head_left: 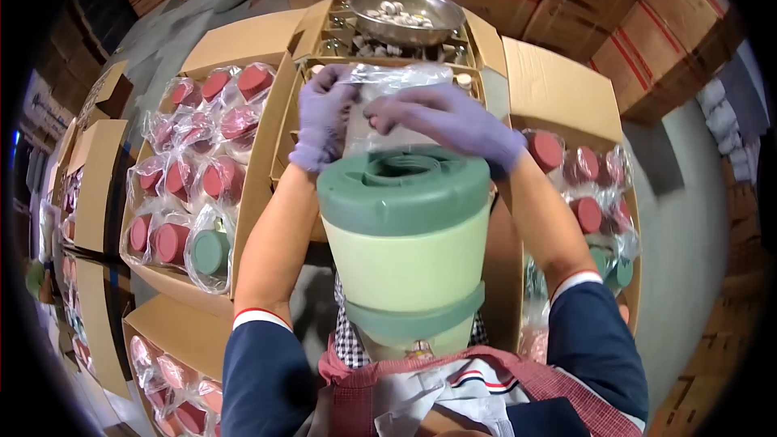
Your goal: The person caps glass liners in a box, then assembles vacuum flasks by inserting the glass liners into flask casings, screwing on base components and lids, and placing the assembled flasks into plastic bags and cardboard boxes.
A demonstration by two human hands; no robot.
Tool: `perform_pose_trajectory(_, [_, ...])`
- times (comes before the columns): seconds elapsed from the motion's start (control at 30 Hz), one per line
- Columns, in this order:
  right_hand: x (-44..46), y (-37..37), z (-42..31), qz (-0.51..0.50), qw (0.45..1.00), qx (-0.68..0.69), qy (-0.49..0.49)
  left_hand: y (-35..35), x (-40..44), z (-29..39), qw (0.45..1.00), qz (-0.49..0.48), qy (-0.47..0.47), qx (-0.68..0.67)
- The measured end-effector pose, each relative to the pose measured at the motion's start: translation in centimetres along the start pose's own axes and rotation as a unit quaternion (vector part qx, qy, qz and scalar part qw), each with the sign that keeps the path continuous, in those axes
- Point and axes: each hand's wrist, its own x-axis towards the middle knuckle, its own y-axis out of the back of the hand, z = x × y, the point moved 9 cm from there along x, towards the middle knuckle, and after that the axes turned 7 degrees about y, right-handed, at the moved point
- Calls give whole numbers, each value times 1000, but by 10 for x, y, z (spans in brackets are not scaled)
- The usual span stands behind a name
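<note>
A large pale green container (405, 259) with a dark green lid stands upright against my body. Just beyond its lid, a clear plastic bag (380, 113) is between my gloved hands. My left hand (325, 113) has its fingers closed on the bag's left edge. My right hand (449, 121) lies over the right side of the bag, partly blurred; its fingertips are bent and whether they grip the plastic is unclear. Behind the bag, a metal bowl (441, 12) holding several small white pieces rests on an open divided carton (477, 73).
Open cartons (263, 202) of plastic-wrapped containers with red and green lids (222, 178) flank me at left and right. Another open carton (174, 320) is at lower left. Stacked closed boxes (664, 24) line the back and right, beside grey floor (688, 218).
</note>
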Motion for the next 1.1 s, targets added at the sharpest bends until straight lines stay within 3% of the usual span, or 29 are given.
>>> perform_pose_trajectory(0.03, [2, 13, 42, 93, 994, -61, -10, -4, -18, 11, 999, -20, -22, -45])
perform_pose_trajectory(0.07, [-6, 35, 94, 200, 965, -142, -95, 11, -37, 13, 1000, -7, 0, -14])
perform_pose_trajectory(0.13, [-55, 53, 125, 221, 926, -173, -254, 40, -77, 19, 998, 16, 46, 48])
perform_pose_trajectory(0.2, [-94, 32, 63, 331, 938, -51, -92, 70, -136, 20, 996, 6, 91, -16])
perform_pose_trajectory(0.23, [-125, 18, 48, 353, 931, -74, -53, 85, -166, 21, 992, 4, 114, -47])
perform_pose_trajectory(0.3, [-168, -23, 53, 467, 857, 217, 0, 43, -225, 57, 995, 30, 89, 25])
perform_pose_trajectory(0.33, [-177, -42, 59, 482, 834, 269, -1, -5, -250, 84, 974, -130, -43, 179])
perform_pose_trajectory(0.37, [-167, -57, 74, 459, 850, 259, -30, -47, -289, 96, 888, -283, -172, 318])
perform_pose_trajectory(0.4, [-153, -71, 92, 422, 876, 226, -55, -73, -334, 91, 743, -419, -289, 435])
perform_pose_trajectory(0.53, [-152, -146, 95, 321, 932, 150, -79, -37, -361, 44, 744, -345, -189, 540])
perform_pose_trajectory(0.6, [-202, -193, 65, 286, 939, 177, -73, 20, -396, -29, 833, -396, 33, 386])
perform_pose_trajectory(0.63, [-226, -217, 56, 267, 939, 200, -80, 32, -415, -66, 836, -389, 32, 385])
perform_pose_trajectory(0.7, [-265, -271, 57, 226, 943, 217, -112, 44, -452, -96, 877, -327, -57, 349])
perform_pose_trajectory(0.73, [-281, -290, 65, 207, 944, 224, -128, 50, -466, -117, 855, -328, -17, 401])
perform_pose_trajectory(0.77, [-295, -299, 76, 179, 947, 228, -138, 46, -463, -106, 837, -302, -99, 446])
perform_pose_trajectory(0.8, [-312, -300, 81, 151, 948, 239, -145, 25, -454, -49, 826, -253, -164, 477])
perform_pose_trajectory(0.83, [-322, -291, 80, 130, 948, 253, -144, 20, -442, -25, 827, -252, -166, 474])
perform_pose_trajectory(0.9, [-333, -249, 50, 173, 915, 352, -97, 10, -432, 51, 851, -161, -279, 416])
perform_pose_trajectory(0.93, [-326, -228, 13, 241, 884, 386, -105, 4, -432, 81, 832, -167, -299, 436])
perform_pose_trajectory(0.97, [-320, -212, -3, 285, 943, 136, -105, -1, -429, 100, 832, -167, -307, 431])
perform_pose_trajectory(1.0, [-310, -203, -25, 311, 938, -122, -94, -7, -429, 121, 832, -127, -348, 413])
perform_pose_trajectory(1.03, [-291, -218, -35, 267, 912, -309, -40, -2, -423, 122, 890, -110, -303, 321])
perform_pose_trajectory(1.07, [-264, -242, -22, 242, 928, -284, -10, 4, -416, 121, 935, -89, -259, 224])
perform_pose_trajectory(1.1, [-238, -266, -11, 214, 942, -256, 20, -5, -424, 131, 929, -97, -293, 204])
